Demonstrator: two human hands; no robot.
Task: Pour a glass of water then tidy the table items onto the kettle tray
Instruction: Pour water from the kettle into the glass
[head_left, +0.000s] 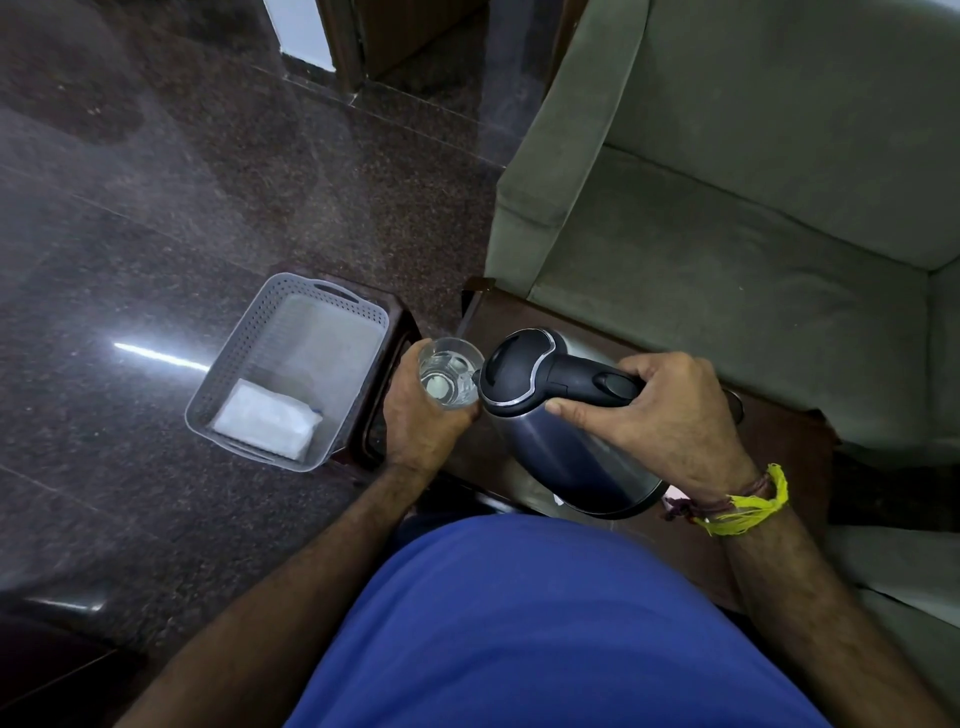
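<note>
My right hand (660, 415) grips the black handle of a steel electric kettle (561, 447) with a black lid. The kettle is tilted to the left, its spout at the rim of a clear drinking glass (448, 375). My left hand (423, 415) holds that glass from below and around its side, above the edge of a dark wooden table (524, 317). There is water in the glass. A grey perforated plastic tray (249, 343) sits to the left with a white folded packet (265, 423) inside it.
A grey-green sofa (753, 218) fills the right side behind the table. Dark polished stone floor (156, 182) spreads on the left. The grey tray rests on a small dark stand (384, 343). My blue shirt (545, 634) covers the lower middle.
</note>
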